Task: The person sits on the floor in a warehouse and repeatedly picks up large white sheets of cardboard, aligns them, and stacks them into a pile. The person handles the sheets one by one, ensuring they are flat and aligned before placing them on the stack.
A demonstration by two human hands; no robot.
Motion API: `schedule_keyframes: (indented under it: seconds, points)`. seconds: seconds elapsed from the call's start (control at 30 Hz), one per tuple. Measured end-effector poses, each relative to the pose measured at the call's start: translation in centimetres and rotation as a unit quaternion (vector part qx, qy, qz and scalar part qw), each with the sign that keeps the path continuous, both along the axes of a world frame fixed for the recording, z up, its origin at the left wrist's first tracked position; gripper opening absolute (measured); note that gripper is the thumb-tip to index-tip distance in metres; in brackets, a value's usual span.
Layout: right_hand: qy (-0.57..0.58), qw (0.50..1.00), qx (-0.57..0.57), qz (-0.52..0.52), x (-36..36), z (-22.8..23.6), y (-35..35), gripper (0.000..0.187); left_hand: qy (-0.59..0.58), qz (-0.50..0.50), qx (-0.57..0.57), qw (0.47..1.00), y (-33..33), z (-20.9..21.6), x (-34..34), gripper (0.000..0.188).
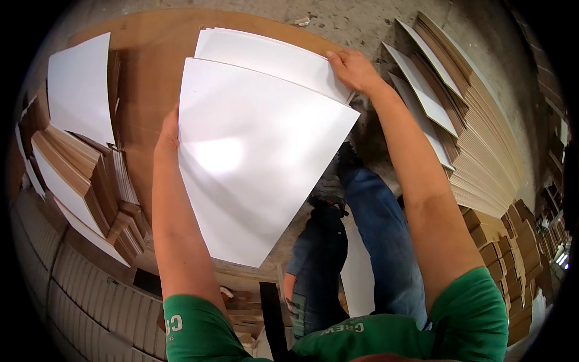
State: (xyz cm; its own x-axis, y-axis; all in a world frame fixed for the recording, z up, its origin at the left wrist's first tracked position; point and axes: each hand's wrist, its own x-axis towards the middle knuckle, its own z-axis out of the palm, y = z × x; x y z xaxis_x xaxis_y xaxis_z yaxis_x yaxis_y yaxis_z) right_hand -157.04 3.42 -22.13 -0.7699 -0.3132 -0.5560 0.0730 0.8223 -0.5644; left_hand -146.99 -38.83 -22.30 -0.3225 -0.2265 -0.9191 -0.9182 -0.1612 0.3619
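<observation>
Several flat white boards lie fanned before me, the front white board [259,157] overlapping those behind it. My left hand [170,130] is closed on the left edge of the front board, its fingers partly hidden underneath. At the far right corner, my right hand [354,69] grips the rear white boards [265,57], thumb on top and most fingers out of sight below. A large brown cardboard sheet [145,72] lies beneath and beyond them.
Left stand uneven stacks of white-faced, brown-edged boards [81,87]. A tall fanned stack [482,145] rises on the right, with folded brown cardboard pieces [503,253] nearer me. Grey concrete floor [356,24] shows at the back. My legs [377,223] stand just right of the boards.
</observation>
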Motion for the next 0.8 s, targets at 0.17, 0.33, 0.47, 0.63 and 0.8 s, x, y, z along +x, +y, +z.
schedule_keyframes:
  seconds: [0.17, 0.33, 0.47, 0.63, 0.8]
  points:
    - [0.018, 1.000, 0.015, -0.014, 0.5, 0.8, -0.8, 0.054, -0.009, 0.023, 0.009, 1.000, 0.8, 0.7, -0.1, 0.051]
    - [0.000, 0.999, 0.040, -0.030, 0.9, 0.9, -0.6, 0.056, -0.028, 0.047, -0.004, 0.999, 2.8, 2.8, -0.9, 0.049]
    - [-0.040, 0.998, 0.035, -0.045, -0.1, 1.3, -0.5, 0.056, -0.020, 0.028, -0.027, 0.999, 3.7, 4.0, -1.5, 0.048]
    - [-0.064, 0.995, 0.028, -0.066, 0.4, 1.3, 0.0, 0.054, -0.025, 0.066, 0.036, 0.997, 3.3, 3.2, -0.8, 0.047]
    - [-0.041, 0.995, 0.061, -0.066, 2.4, 0.7, 1.2, 0.055, -0.031, 0.056, 0.037, 0.997, 3.2, 1.0, 0.4, 0.047]
